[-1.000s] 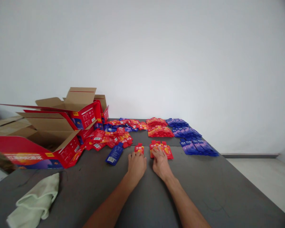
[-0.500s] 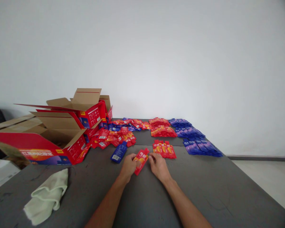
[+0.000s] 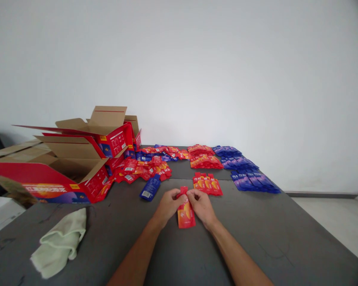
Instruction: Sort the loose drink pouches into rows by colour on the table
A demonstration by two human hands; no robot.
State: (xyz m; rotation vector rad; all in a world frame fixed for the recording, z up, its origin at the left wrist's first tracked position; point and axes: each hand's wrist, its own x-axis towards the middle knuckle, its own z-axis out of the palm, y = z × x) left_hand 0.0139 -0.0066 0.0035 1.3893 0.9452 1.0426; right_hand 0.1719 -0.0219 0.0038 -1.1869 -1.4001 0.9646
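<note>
A red pouch point(image 3: 186, 216) with an orange print hangs nearly upright between my two hands, above the dark table point(image 3: 179, 254). My left hand point(image 3: 169, 204) is closed on its upper left edge, thumb in front. On the upper right edge my right hand point(image 3: 201, 204) pinches it too. Just beyond, a short row of red pouches point(image 3: 207, 184) lies overlapped on the table. One blue pouch point(image 3: 150, 188) lies back side up to the left of my left hand.
Open red cartons point(image 3: 89, 182) stand at the left, with loose red pouches point(image 3: 131, 166) beside them. Stacked red pouches point(image 3: 205, 161) and rows of blue pouches point(image 3: 253, 181) lie at the back right. A pale green cloth point(image 3: 61, 242) lies at front left.
The red pouch has turned from slanted to nearly upright. My right hand has closed on its upper right edge, and my left hand has shifted up and right along it.
</note>
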